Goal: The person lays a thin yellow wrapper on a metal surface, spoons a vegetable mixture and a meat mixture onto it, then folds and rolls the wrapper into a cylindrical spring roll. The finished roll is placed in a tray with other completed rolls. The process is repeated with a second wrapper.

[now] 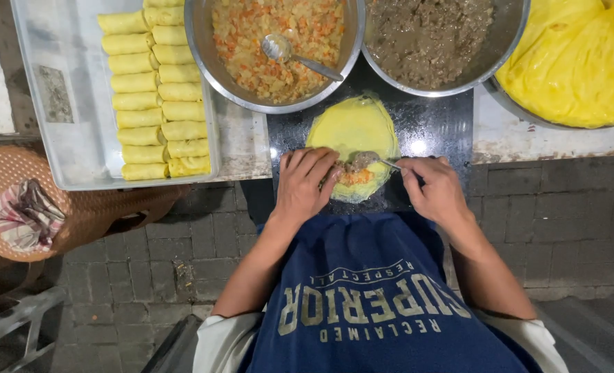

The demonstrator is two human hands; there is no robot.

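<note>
Tray (58,148) of yellow rolls (156,90), brown woven stool (79,214) bearing perhaps a folded cloth (24,214)

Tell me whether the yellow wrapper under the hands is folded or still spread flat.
Spread flat: the yellow wrapper lies open and round on the dark board, filling heaped uncovered at its near edge.

Wrapper (354,128) before bowls (203,41), right of tray (65,97)

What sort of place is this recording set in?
Probably an outdoor street-food stall: a brick pavement underfoot, metal bowls of filling, a tray of finished yellow rolls, and a dark board where a wrapper is being filled.
</note>
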